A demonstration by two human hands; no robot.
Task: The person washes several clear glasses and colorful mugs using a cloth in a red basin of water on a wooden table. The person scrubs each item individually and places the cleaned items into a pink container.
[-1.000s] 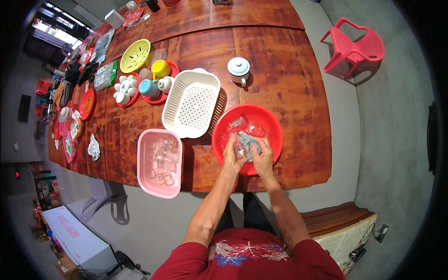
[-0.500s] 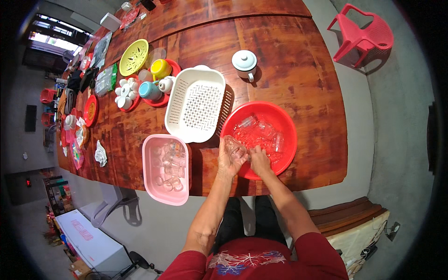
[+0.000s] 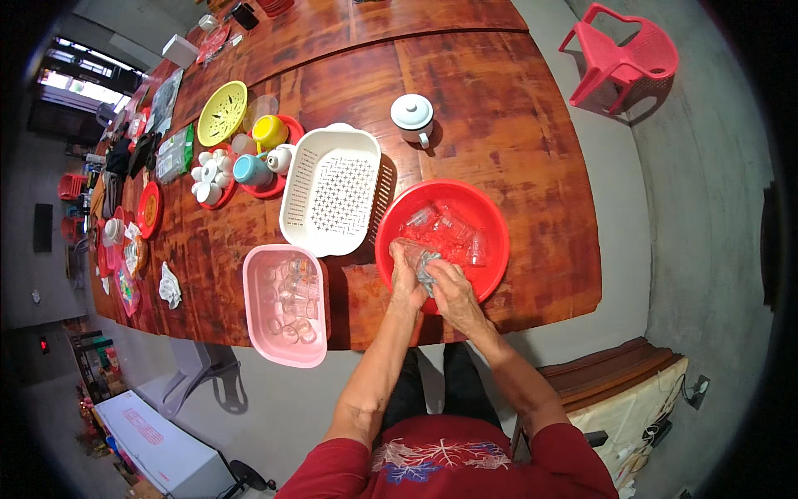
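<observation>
My left hand (image 3: 406,279) is closed around a clear drinking glass (image 3: 411,250), tilted over the near left rim of a red basin (image 3: 500,218). My right hand (image 3: 455,293) presses a small crumpled grey cloth (image 3: 426,268) against the glass; its exact kind is hard to make out. Several clear glasses (image 3: 455,226) lie in water in the basin. To the left, a pink tub (image 3: 252,293) holds more clear glasses (image 3: 301,306) and stands at the table's near edge.
A white perforated basket (image 3: 298,200) stands beside the basin. A lidded mug (image 3: 412,116) is beyond it. Further left are a yellow colander (image 3: 223,112), a blue cup (image 3: 253,170), a yellow cup (image 3: 270,130) and white cups (image 3: 209,179). A red chair (image 3: 623,56) stands on the floor.
My right hand has come up out of the basin with the grey cloth, now against the glass. My left hand still holds the glass. The whole view has shifted slightly.
</observation>
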